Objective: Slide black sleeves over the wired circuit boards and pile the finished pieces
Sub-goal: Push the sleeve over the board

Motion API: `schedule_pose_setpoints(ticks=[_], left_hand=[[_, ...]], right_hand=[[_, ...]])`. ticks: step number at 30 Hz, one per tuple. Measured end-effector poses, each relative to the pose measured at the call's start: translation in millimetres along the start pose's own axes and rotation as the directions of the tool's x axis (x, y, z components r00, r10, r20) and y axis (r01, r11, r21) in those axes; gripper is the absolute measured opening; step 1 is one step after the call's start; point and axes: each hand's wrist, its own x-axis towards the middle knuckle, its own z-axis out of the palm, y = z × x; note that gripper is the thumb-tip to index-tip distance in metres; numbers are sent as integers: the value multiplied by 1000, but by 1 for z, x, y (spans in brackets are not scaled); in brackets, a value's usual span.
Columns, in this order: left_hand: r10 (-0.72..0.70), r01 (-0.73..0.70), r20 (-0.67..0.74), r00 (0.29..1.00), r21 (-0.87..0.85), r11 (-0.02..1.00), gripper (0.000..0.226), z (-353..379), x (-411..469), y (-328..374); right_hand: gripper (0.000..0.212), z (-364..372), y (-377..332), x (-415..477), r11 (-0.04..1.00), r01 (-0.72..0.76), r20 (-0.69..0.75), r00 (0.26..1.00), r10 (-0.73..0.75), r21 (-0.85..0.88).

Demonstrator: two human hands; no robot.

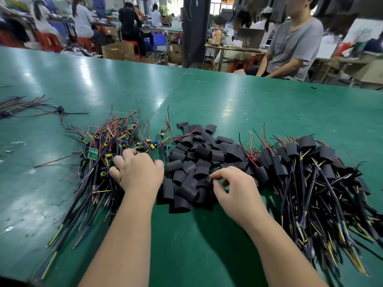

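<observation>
A heap of bare wired circuit boards (107, 146), green with red, black and yellow leads, lies at the left. Loose black sleeves (194, 160) form a pile in the middle. Sleeved boards with their cables (306, 162) are stacked at the right. My left hand (137, 169) lies on the right edge of the bare-board heap, its fingers curled down into the wires; what they grip is hidden. My right hand (234, 185) sits at the near right edge of the sleeve pile, with fingertips and thumb closing on a black sleeve (204, 182).
The green table (228, 112) stretches far beyond the piles. A small bundle of dark wires (31, 106) lies at the far left. A seated person in a grey shirt (290, 44) is at the table's far right edge, with other workers and benches behind.
</observation>
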Motion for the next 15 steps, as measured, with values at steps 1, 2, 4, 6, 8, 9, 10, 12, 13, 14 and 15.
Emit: schedule_pose_setpoints(ticks=[1, 2, 4, 6, 8, 9, 10, 12, 13, 14, 15], left_hand=[[-15, 15, -29, 999, -19, 1000, 28, -1, 1, -1], [-33, 31, -61, 998, -32, 999, 28, -2, 1, -2], [-61, 57, -118, 991, -38, 998, 25, -5, 2, -5], [-65, 61, -135, 989, -32, 998, 30, -8, 3, -7], [-15, 12, -123, 992, -18, 1000, 51, -9, 0, -5], [30, -29, -118, 993, 8, 1000, 50, -8, -2, -3], [75, -71, -110, 991, 37, 997, 41, -6, -5, 1], [124, -116, -77, 989, 106, 988, 18, -2, -8, 5], [132, -124, -45, 990, 142, 982, 18, 1, -8, 7], [135, -131, -15, 991, 165, 978, 25, 2, -9, 7], [135, -134, 2, 991, 181, 974, 30, 3, -8, 8]], right_hand=[[14, 0, 1, 0, 1000, 2, -15, 1000, -2, 5], [13, 0, 2, 0, 1000, 3, -30, 1000, -2, 13], [12, 0, 3, 0, 1000, 4, -50, 999, -2, 26], [12, 0, 4, 0, 1000, 6, -59, 998, -4, 30], [12, 1, 4, 1, 1000, 6, -58, 998, -5, 25], [13, 1, 3, 1, 1000, 6, -55, 999, -5, 25], [13, 1, 3, 1, 1000, 6, -50, 999, -5, 28], [14, 1, 2, 1, 999, 14, -42, 999, -12, 37], [14, 1, 2, 1, 999, 18, -39, 999, -17, 39], [14, 1, 2, 0, 999, 23, -35, 999, -21, 38], [14, 1, 1, 0, 999, 26, -31, 999, -24, 38]])
